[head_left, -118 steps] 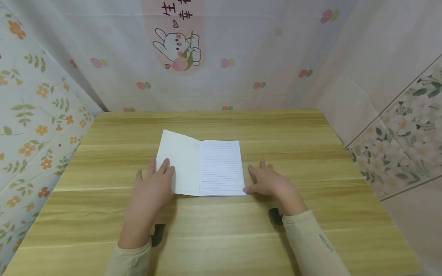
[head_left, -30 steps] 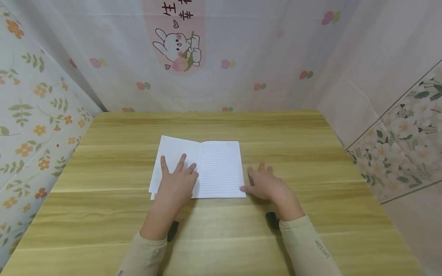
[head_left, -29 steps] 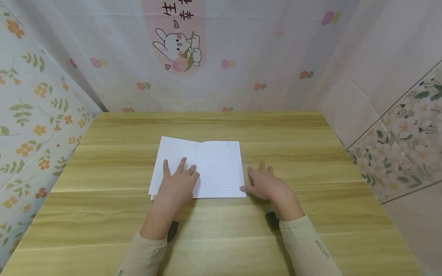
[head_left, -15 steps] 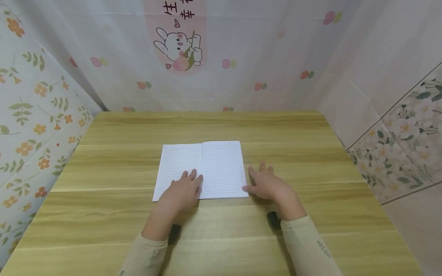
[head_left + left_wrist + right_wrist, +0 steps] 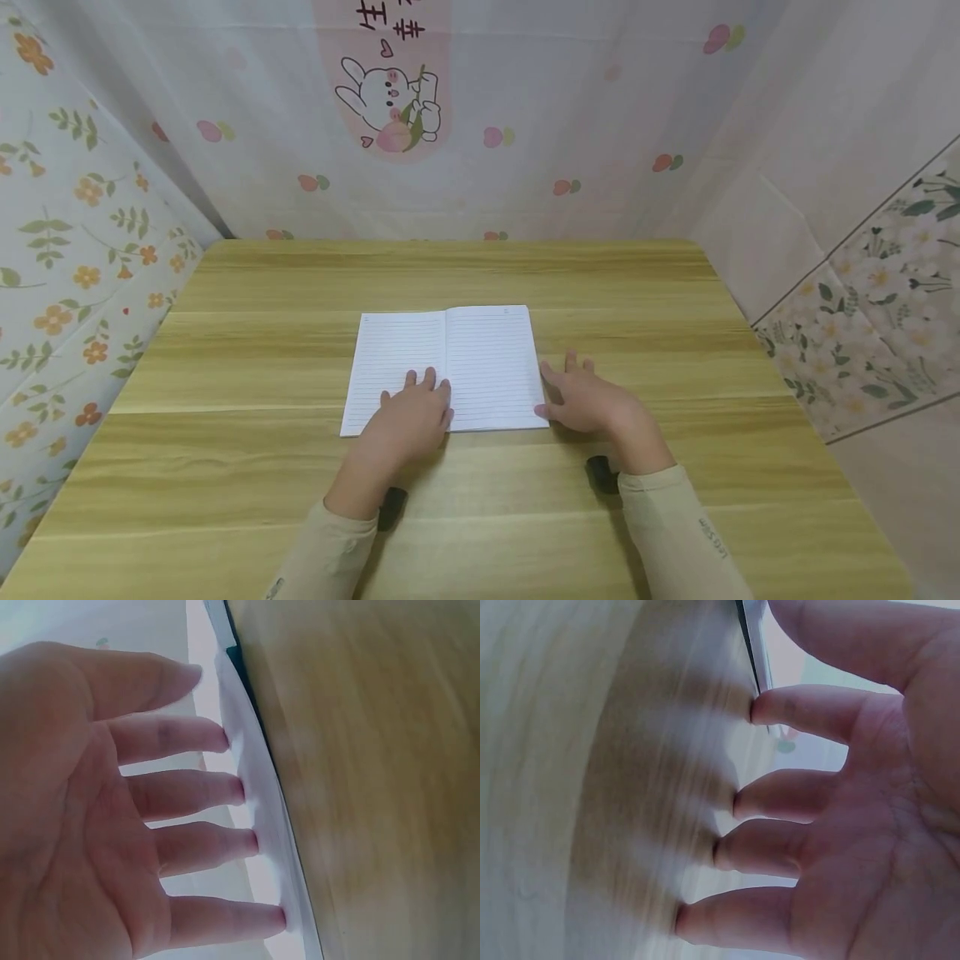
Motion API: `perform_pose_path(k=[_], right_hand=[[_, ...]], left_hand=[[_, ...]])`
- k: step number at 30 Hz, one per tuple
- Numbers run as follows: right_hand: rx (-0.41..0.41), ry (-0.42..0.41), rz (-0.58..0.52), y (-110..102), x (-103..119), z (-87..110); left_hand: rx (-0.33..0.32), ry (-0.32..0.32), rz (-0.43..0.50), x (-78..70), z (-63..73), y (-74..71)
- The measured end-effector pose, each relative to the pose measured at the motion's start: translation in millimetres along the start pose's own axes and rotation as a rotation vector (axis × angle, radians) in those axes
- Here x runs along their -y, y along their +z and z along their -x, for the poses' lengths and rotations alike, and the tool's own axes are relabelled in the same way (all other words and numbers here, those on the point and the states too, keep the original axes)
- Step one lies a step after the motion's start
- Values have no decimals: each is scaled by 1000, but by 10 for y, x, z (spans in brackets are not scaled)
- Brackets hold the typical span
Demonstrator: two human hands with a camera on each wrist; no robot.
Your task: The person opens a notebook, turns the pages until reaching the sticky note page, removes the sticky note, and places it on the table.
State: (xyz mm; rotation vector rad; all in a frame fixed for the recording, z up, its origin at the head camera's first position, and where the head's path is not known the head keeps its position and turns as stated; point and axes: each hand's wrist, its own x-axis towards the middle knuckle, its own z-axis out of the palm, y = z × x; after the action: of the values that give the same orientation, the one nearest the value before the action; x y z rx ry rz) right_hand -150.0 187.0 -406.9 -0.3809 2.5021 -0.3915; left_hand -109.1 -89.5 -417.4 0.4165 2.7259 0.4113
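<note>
A lined notebook (image 5: 491, 358) lies open on the wooden table, with ruled pages on both sides of its fold. My left hand (image 5: 408, 421) rests on the lower part of the left page near the fold, fingers spread. In the left wrist view, the fingertips of the left hand (image 5: 82, 817) touch the white paper (image 5: 259, 757). My right hand (image 5: 588, 400) is at the notebook's lower right corner, its thumb on the page edge. Seen from the right wrist, the other fingertips of the right hand (image 5: 870, 810) touch the table beside the notebook.
The wood-grain table (image 5: 480, 517) extends around the notebook on every side. A white curtain (image 5: 540, 108) with a rabbit print hangs behind its far edge. Floral cloth (image 5: 82, 275) stands at the left, and a flowered panel (image 5: 877, 292) at the right.
Beyond the blank inside cover seen earliest, a leaf has come down flat on the left side. My left hand has slid toward the fold. The notebook has shifted slightly right; the right hand stays beside it.
</note>
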Motion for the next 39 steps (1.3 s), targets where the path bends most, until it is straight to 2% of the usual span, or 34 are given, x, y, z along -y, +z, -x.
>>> perform_pose_path(k=[7,13,18,22,29,39], right_hand=[[16,15,-16,-4,-5,5],[14,13,-23,-8,-1,12],[13,15,-22,-8,8,17],[16,15,-19,-4,11,2],[19,16,-9,-11,7,-14],[20,20,-15,-5,5,-2]], left_hand=[[-28,15,-6,-7,-12,15],[-31,-4,-36,-30,-2,10],[-62,-11,-68,-41,-2,25],[-77,8,-79,-14,-26,33],[-26,63,20,46,-60,3],[37,39,76,14,-101,8]])
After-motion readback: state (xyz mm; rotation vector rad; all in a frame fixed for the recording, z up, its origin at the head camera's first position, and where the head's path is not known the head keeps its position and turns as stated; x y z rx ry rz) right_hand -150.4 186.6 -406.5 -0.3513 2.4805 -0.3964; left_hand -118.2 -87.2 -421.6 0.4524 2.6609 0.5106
